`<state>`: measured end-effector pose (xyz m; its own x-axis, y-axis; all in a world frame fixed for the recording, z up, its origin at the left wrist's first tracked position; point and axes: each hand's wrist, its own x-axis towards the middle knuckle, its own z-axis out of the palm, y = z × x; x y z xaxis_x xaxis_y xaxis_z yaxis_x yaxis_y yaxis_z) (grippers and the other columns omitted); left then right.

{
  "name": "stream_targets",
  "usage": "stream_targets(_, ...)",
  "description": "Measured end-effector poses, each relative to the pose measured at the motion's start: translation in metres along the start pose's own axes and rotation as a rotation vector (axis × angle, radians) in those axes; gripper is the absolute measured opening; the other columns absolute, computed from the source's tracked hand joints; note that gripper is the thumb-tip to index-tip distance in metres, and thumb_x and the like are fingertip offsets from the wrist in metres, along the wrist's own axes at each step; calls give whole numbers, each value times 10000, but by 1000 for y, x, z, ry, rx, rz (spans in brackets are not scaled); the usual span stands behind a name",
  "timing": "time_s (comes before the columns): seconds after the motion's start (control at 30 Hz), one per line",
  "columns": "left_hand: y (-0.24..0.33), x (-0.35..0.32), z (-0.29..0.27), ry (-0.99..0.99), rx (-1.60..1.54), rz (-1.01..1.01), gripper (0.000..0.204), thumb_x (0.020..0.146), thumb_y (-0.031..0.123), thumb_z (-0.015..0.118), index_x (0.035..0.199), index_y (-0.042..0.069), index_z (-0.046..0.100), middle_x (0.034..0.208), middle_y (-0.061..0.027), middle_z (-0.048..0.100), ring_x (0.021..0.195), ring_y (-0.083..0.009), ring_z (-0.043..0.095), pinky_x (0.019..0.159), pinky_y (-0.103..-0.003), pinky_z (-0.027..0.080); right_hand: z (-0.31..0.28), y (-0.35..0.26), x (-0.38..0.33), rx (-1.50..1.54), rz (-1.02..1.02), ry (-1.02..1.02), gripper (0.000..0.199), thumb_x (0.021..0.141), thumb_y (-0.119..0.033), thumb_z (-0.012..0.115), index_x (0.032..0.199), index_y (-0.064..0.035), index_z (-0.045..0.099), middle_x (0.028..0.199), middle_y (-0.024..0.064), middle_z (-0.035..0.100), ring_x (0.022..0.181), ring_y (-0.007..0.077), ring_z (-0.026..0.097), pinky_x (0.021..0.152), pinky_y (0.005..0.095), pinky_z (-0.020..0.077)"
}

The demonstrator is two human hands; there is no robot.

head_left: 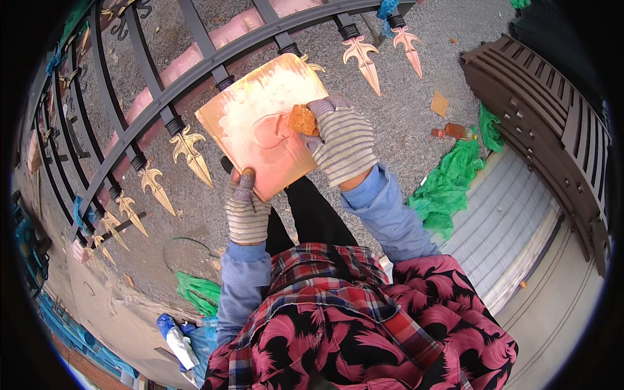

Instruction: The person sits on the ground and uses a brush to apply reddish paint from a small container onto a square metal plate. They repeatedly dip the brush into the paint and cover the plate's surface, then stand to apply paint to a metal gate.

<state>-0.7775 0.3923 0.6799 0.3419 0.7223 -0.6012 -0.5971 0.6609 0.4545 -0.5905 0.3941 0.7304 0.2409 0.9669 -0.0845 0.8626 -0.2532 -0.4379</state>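
Observation:
My left hand (247, 209), in a striped glove, grips the lower edge of a flat square board (250, 110) with its thumb on top. Pinkish-orange and pale yellow paint or powder is smeared over the board's face. In my right hand (344, 140), gloved the same way, is a rough orange-brown sponge piece (303, 120), pressed against or just over the board's right side. Just beyond the board runs a black metal fence panel (188, 81) with gold spear-shaped tips (190, 155); the board hides part of its rail and a tip.
Green plastic netting or sheeting (448, 188) lies on the ground at the right, near an orange-red bottle (460, 132) and a small tan square (439, 103). Brown curved metal panels (533, 123) stand far right. Another green bag (198, 292) lies lower left, beside a blue-and-white packet (179, 341).

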Motion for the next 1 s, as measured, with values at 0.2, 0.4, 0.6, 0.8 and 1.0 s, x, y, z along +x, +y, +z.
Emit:
stream_targets(0.2, -3, 0, -1, 64, -10, 13, 479, 822, 127, 616, 1235, -3, 413, 1190, -116, 513, 1101, -231, 513, 968, -388, 421, -11, 3, -17, -79, -5, -106, 508, 577, -153, 714, 1051, -76, 550, 1013, 138, 565, 928, 327, 545, 794, 411, 457)
stream_targets(0.4, 8, 4, 0, 62, -6, 67, 504, 828, 145, 611, 1261, 0, 398, 1241, -113, 491, 1132, -229, 495, 995, -381, 391, -24, 66, -32, 127, 277, 211, 446, 606, -140, 761, 1008, -56, 588, 951, 159, 591, 845, 338, 581, 737, 397, 484)
stream_targets(0.6, 19, 4, -10, 91, -14, 93, 523, 811, 128, 630, 1261, -8, 401, 1239, -112, 499, 1134, -236, 495, 1004, -383, 391, -7, 140, 27, 6, 424, 240, 416, 656, -218, 755, 1001, -48, 596, 937, 162, 612, 881, 335, 587, 758, 410, 479)
stream_targets(0.8, 18, 3, -6, 91, -1, 93, 529, 813, 139, 623, 1266, -10, 394, 1248, -116, 491, 1141, -240, 489, 1011, -381, 380, 8, 160, 37, -214, 514, -173, 396, 670, -239, 757, 998, -70, 614, 945, 149, 627, 888, 321, 599, 772, 396, 493)
stream_targets(1.0, 18, 1, -8, 106, 4, 71, 529, 817, 137, 613, 1269, -14, 384, 1260, -124, 477, 1152, -243, 479, 1012, -384, 376, -11, 170, 29, -108, 450, -21, 419, 652, -259, 768, 1002, -78, 624, 929, 143, 636, 861, 319, 610, 762, 391, 497)
